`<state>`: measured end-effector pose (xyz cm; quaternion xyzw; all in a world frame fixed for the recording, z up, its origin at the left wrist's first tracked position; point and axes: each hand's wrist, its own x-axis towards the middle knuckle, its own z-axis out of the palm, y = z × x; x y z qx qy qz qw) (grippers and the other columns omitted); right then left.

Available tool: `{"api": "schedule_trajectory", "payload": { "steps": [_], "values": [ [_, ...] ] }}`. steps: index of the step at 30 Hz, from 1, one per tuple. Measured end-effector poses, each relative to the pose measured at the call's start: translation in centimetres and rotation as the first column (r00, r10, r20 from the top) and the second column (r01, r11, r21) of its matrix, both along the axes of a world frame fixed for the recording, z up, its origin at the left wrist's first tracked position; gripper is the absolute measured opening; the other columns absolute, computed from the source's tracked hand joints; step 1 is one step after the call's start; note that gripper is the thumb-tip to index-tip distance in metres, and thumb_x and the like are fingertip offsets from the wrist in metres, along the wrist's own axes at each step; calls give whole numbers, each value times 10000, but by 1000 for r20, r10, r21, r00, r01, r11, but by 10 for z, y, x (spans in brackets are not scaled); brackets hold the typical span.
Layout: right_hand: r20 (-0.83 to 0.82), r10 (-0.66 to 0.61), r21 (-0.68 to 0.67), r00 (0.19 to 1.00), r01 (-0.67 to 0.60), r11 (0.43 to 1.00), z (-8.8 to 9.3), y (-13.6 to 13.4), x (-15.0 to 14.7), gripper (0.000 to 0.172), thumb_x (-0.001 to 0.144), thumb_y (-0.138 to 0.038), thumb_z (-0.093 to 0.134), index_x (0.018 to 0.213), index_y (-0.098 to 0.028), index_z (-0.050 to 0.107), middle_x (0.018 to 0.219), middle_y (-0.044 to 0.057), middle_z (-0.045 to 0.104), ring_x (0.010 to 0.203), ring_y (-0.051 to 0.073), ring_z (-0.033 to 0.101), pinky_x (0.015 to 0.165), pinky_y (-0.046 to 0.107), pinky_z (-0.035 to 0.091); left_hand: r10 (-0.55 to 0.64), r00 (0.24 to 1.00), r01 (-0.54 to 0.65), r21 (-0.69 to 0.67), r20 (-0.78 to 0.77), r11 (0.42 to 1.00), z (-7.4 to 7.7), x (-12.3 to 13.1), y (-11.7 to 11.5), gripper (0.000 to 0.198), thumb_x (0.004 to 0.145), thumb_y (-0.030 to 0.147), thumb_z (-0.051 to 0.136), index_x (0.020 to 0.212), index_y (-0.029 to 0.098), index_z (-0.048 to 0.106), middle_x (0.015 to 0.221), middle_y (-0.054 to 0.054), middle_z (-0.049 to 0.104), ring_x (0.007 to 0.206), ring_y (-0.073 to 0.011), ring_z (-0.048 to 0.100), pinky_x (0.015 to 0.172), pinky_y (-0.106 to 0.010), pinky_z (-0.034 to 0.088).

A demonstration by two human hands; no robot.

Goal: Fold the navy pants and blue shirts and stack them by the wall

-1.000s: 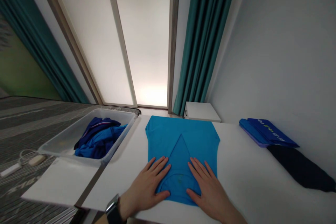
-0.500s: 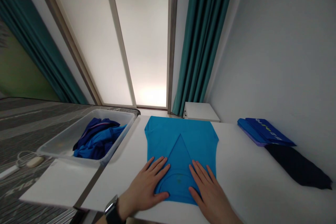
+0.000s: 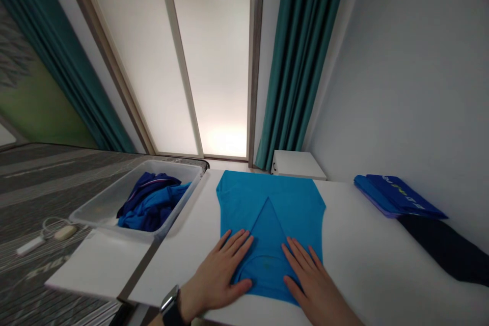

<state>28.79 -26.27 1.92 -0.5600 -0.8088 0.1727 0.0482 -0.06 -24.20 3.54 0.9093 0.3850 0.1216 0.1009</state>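
Observation:
A bright blue T-shirt [image 3: 271,188] lies flat on the white table [image 3: 183,260], its neckline close to me and a triangular seam or crease across its middle. My left hand [image 3: 225,270], with a watch [image 3: 170,305] on the wrist, rests on the near left part of the shirt, fingers stretched out. On the near right part lies my right hand [image 3: 311,277], also flat with fingers apart. Both palms press on the cloth and neither grips it.
Left of the table, a translucent bin [image 3: 87,209] holds crumpled blue clothes [image 3: 153,201]. Folded blue garments [image 3: 401,196] and a dark cloth [image 3: 445,247] lie at the table's right by the wall. A white cabinet [image 3: 298,163] stands beyond the far edge.
The whole view has shifted slightly, so things appear a little farther right. Both hands stay in the same places on the shirt.

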Motion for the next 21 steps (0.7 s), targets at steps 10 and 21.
{"api": "schedule_trajectory", "payload": {
  "steps": [10,21],
  "values": [
    [-69,156,-82,985,-161,984,40,33,-39,613,987,-494,328,1531,-230,227,1599,19,181,1479,238,143,1217,497,91,243,970,-240,129,-1,962,5,-43,60,555,996,374,424,1516,224,303,1549,-85,360,1412,-272,350,1163,-492,296],
    [-136,354,-39,925,-362,931,43,114,-101,558,976,-362,373,1502,-176,338,1584,60,265,1468,217,204,1212,450,133,494,857,-510,119,146,852,-3,-63,140,365,912,166,476,1264,208,563,1265,-86,617,1183,-242,541,1002,-397,416]
  ]
}}
